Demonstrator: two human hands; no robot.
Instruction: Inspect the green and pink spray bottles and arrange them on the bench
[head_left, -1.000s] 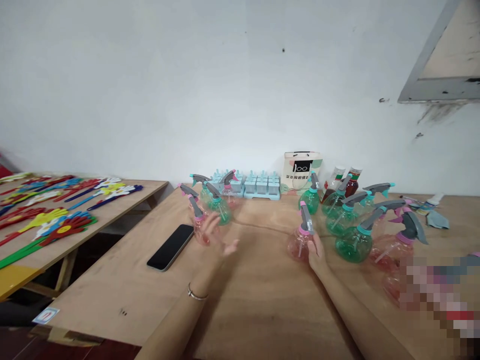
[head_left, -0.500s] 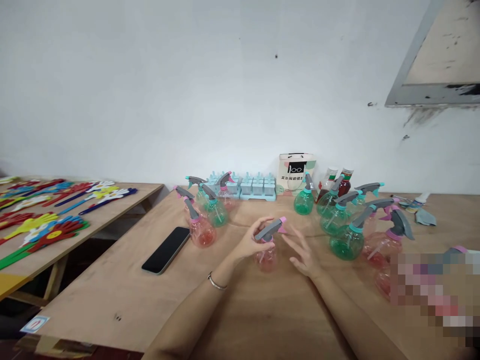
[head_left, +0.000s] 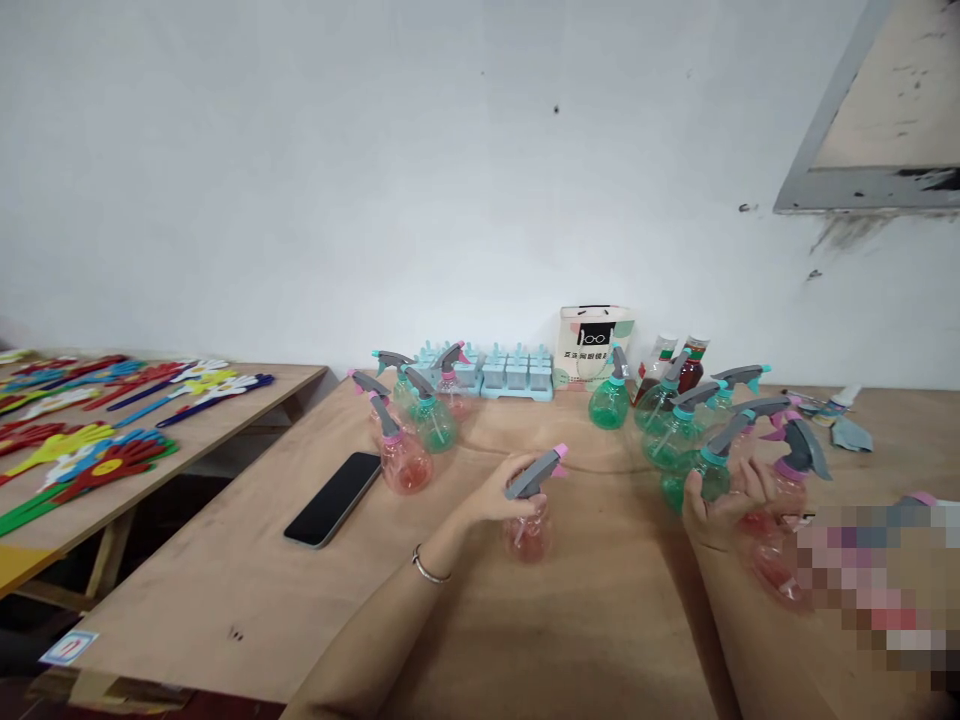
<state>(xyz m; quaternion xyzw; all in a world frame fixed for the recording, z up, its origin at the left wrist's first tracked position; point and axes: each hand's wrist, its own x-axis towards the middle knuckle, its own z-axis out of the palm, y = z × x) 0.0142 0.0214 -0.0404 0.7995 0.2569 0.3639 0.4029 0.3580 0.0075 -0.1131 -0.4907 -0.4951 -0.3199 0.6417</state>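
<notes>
My left hand (head_left: 504,495) is wrapped round the neck of a pink spray bottle (head_left: 529,535) with a grey and pink trigger head, which stands upright or nearly so above the middle of the table. Over on the right, my right hand (head_left: 724,508) has its thumb and fingers apart, with nothing visible in them. It is in front of a green spray bottle (head_left: 714,478) and a pink spray bottle (head_left: 789,488), partly covering both. Whether it touches either one I cannot tell.
Several more spray bottles, among them a pink one (head_left: 406,465), stand on the left beside a phone (head_left: 332,500). Blue ice-pop moulds (head_left: 517,378) and a paper bag (head_left: 595,350) line the wall. A side table holds hand-shaped clappers (head_left: 112,465). At right lies a cloth (head_left: 851,436).
My right hand has moved right, from beside the held bottle to the bottles on the right. My left hand still holds the pink spray bottle, now slightly lower and nearer.
</notes>
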